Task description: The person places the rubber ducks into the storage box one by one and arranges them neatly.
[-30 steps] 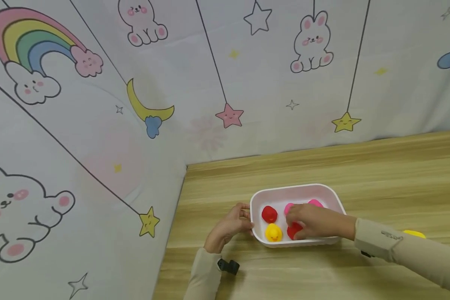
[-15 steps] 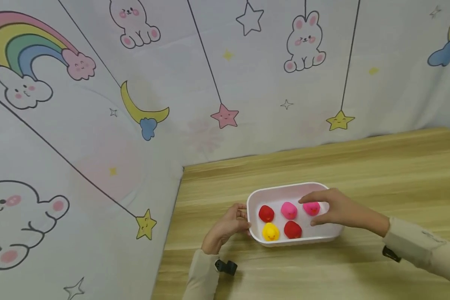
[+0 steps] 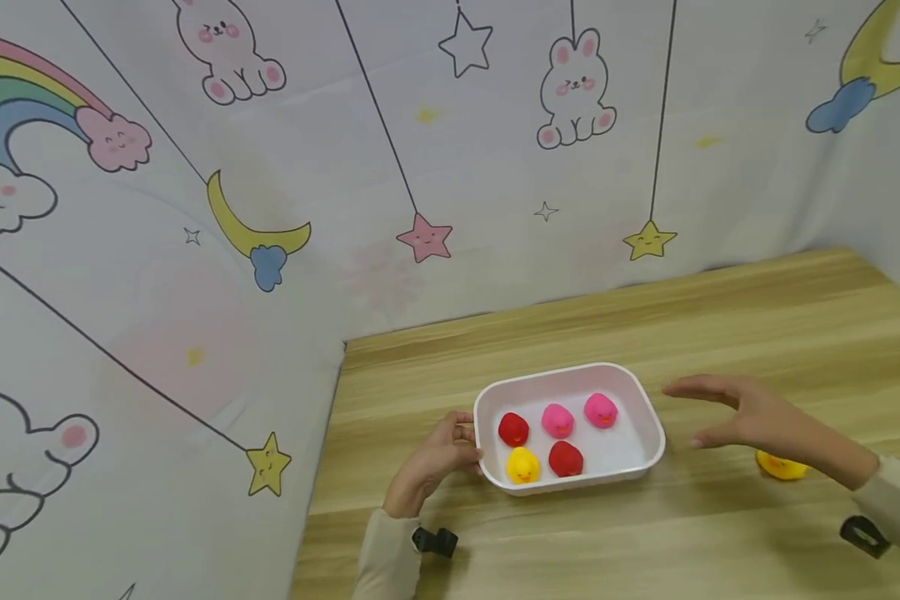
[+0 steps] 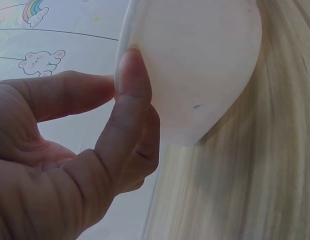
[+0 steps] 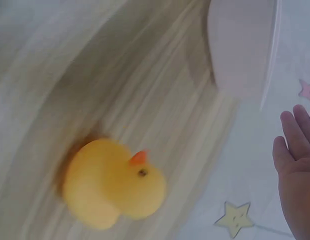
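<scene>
A white plastic tub stands on the table, holding two red rubber ducks, two pink ones and a yellow duck. At the tub's left end, my left hand pinches the rim between thumb and fingers; the left wrist view shows this grip on the tub wall closely. My right hand is to the right of the tub, thumb and fingers apart with nothing between them. Beneath that hand, another yellow duck lies on the table, partly hidden by the forearm in the head view.
The wood-grain table meets a white cloth backdrop printed with bunnies, stars and moons at the back and left. Small black wrist devices sit at both sleeves.
My right hand drew back from the red duck in the tub and moved right, out past the rim, fingers spread. The left hand kept its grip on the tub. The head view shifted right.
</scene>
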`<state>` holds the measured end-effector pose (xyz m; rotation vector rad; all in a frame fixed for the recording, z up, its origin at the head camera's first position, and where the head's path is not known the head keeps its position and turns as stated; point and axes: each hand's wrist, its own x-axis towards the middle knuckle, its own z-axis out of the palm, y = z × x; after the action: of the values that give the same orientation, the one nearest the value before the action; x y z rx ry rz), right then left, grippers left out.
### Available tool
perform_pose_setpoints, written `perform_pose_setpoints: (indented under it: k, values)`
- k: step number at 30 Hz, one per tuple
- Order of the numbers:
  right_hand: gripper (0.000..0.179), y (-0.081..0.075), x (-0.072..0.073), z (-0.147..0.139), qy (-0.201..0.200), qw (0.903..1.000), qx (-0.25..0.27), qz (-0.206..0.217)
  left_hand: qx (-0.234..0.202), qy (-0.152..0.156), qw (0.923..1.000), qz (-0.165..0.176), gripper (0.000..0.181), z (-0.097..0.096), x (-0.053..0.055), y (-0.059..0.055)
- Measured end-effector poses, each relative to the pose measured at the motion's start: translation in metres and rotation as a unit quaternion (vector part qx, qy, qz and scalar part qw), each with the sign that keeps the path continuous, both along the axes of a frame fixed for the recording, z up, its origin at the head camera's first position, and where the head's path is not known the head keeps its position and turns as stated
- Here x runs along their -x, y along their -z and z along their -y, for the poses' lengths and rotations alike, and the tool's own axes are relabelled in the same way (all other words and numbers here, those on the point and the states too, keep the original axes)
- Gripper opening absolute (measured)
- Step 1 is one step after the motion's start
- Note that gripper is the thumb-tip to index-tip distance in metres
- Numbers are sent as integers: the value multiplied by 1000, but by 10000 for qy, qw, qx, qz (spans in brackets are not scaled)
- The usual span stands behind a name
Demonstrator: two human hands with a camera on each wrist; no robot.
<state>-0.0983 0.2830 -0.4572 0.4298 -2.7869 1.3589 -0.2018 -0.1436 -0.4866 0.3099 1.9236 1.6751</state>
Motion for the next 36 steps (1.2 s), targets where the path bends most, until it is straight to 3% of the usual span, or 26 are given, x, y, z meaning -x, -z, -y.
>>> perform_pose_setpoints:
  k: [12, 20, 23, 29, 36]
  values:
    - [59, 23, -38, -58, 365, 9981, 483, -56, -121, 22, 9999, 92, 59, -2, -3, -1]
    - [48, 38, -63, -80, 925, 9908, 981, 139, -113, 34, 9999, 8, 59, -7, -3, -1]
    - [48, 44, -66, -84, 1359, 9890, 580, 6, -135, 9, 9999, 7, 59, -7, -2, -1]
    - [54, 59, -67, -83, 1995, 9761, -821, -270, -109, 26, 9999, 50, 59, -4, -4, -1]
    - [61, 68, -66, -76, 2193, 9649, -1307, -616, -222, 29, 9997, 118, 61, -8, -3, -2]
